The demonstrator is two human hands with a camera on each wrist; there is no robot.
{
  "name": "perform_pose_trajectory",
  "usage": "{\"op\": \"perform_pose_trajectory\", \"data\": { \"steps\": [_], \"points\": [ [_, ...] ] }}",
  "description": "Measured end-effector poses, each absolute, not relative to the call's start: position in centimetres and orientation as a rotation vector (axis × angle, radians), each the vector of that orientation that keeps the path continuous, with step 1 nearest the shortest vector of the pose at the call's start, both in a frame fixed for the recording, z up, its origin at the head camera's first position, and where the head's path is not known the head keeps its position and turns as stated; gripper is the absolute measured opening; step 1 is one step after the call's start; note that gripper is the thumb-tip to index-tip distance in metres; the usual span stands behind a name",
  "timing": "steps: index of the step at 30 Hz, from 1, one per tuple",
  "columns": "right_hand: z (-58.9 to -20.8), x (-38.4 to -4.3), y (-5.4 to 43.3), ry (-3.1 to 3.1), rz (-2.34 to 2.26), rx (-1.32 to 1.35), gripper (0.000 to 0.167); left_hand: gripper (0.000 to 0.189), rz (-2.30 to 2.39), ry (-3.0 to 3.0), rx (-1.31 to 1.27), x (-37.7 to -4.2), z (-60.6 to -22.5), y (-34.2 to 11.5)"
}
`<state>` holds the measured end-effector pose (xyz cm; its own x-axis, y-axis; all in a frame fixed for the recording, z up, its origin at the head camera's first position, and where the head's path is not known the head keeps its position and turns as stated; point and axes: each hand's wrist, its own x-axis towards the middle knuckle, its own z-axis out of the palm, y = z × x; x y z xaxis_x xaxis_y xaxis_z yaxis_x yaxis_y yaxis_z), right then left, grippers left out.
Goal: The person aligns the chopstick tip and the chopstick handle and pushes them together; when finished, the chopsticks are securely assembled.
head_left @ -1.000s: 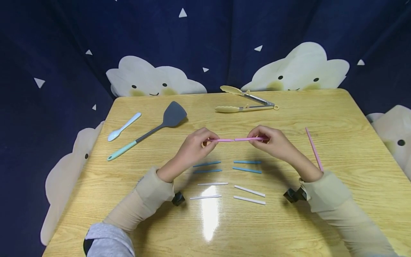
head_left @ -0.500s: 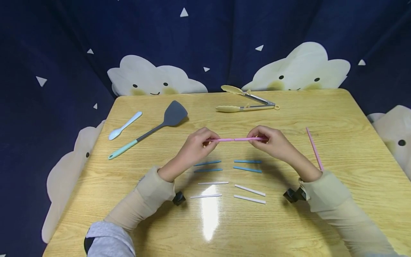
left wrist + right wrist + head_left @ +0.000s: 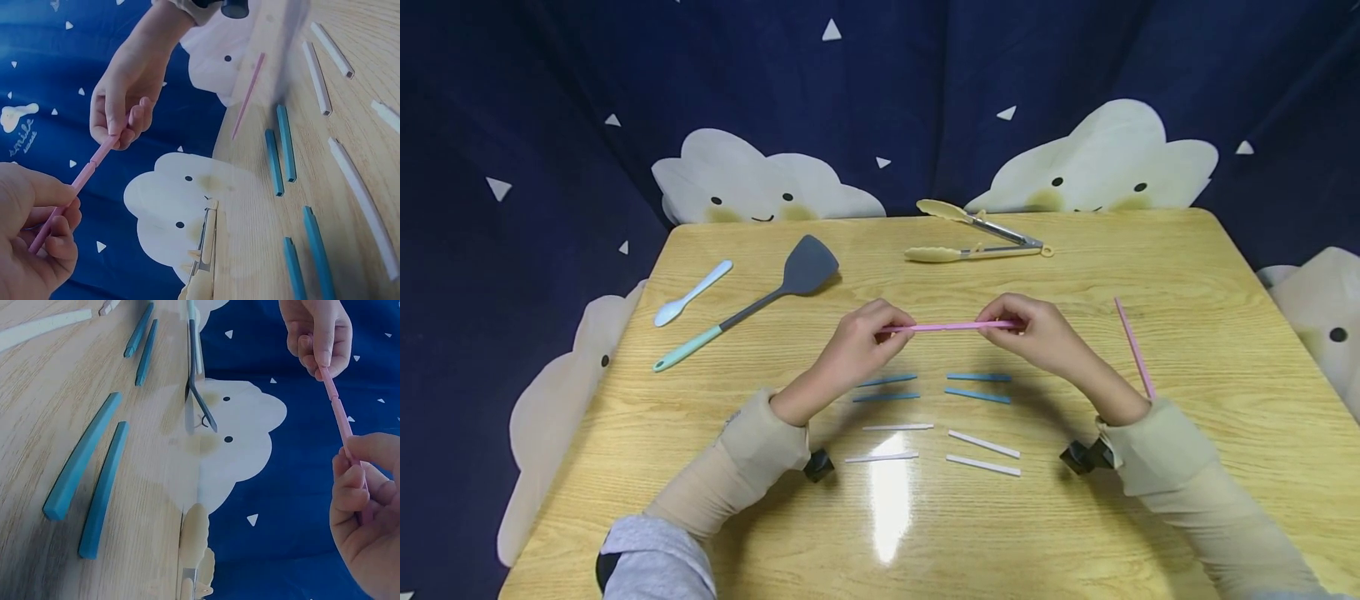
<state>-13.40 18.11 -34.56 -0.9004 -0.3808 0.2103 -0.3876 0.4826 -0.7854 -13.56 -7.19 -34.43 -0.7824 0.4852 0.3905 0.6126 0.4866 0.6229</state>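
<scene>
Pink sticks (image 3: 958,326) meet end to end above the counter (image 3: 1075,250).
Left hand (image 3: 860,337) pinches one, right hand (image 3: 1043,333) the other.

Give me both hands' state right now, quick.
Left hand: pinching one pink piece.
Right hand: pinching a second pink piece, end to end with it.

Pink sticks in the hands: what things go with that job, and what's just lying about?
Belongs, it seems:
pink sticks, held end to end by the left hand and right hand
loose pink stick
blue sticks
white sticks

Just lying about, probably:
spoon
spatula
tongs
</scene>
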Motion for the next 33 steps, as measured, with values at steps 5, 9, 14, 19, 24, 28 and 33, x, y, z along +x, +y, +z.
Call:
{"op": "perform_pose_trajectory", "data": {
  "steps": [5,9,14,19,24,28,33],
  "points": [
    [-34.2,-13.2,17.8,-2.668,1.421,0.714,0.005,0.007,-1.223,-2.53,-0.95,-13.5,-34.4,-7.4],
    [-33.8,-12.9,17.6,-2.634,1.42,0.736,0.004,0.006,-1.26,-2.499,-0.946,-13.5,-34.5,-7.4],
    [-33.2,-12.5,17.4,-2.585,1.435,0.755,0.005,0.006,-1.265,-2.461,-0.963,-13.4,-34.5,-7.3],
    [-33.3,-12.3,17.2,-2.535,1.445,0.781,0.006,0.005,-1.279,-2.437,-0.97,-13.3,-34.4,-7.3],
    [-33.7,-12.2,17.1,-2.491,1.443,0.808,0.01,0.005,-1.289,-2.426,-0.973,-13.2,-34.3,-7.3],
    [-34.0,-12.2,17.1,-2.457,1.415,0.832,0.014,0.004,-1.295,-2.414,-0.974,-13.1,-34.3,-7.2],
    [-33.6,-11.8,16.9,-2.412,1.375,0.873,0.016,0.004,-1.327,-2.375,-0.985,-12.8,-34.2,-7.3]
  ]
}}
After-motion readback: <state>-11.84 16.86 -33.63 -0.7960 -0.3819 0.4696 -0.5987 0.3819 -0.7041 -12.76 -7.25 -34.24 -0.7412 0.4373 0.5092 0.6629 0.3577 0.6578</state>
